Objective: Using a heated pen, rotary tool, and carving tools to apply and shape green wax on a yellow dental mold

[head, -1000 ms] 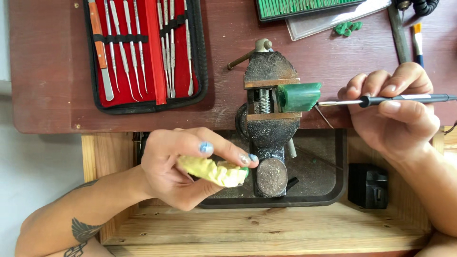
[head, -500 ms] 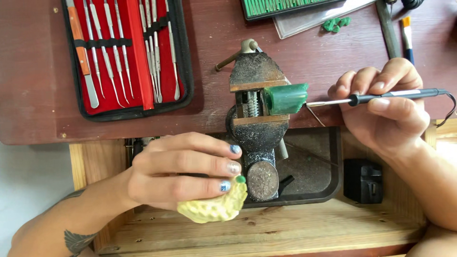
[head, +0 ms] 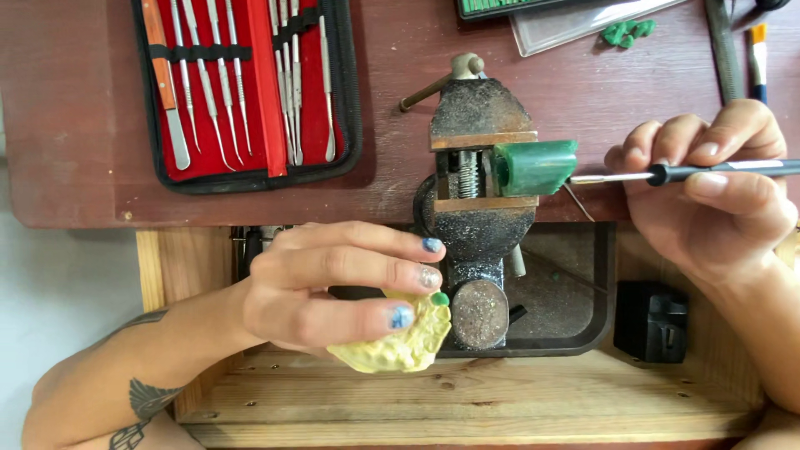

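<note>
A dark metal bench vise (head: 479, 208) stands at the edge of the brown table (head: 75, 167) and clamps a green wax block (head: 533, 167). My right hand (head: 717, 196) grips a thin black-handled tool (head: 667, 173) whose metal tip touches the right end of the green block. My left hand (head: 333, 283) holds a lumpy yellow piece (head: 400, 342) just left of the vise's base, with a small green bit at one fingertip.
An open black case with red lining (head: 246, 92) holds several metal picks at the back left. A dark tray (head: 567, 283) sits in the wooden drawer (head: 467, 392) below. A black box (head: 650, 321) is at right. Green scraps (head: 625, 32) and a brush (head: 757, 50) lie behind.
My left hand has turned palm down with the yellow piece and moved right, close to the vise base. My right hand stays with the tool at the green block.
</note>
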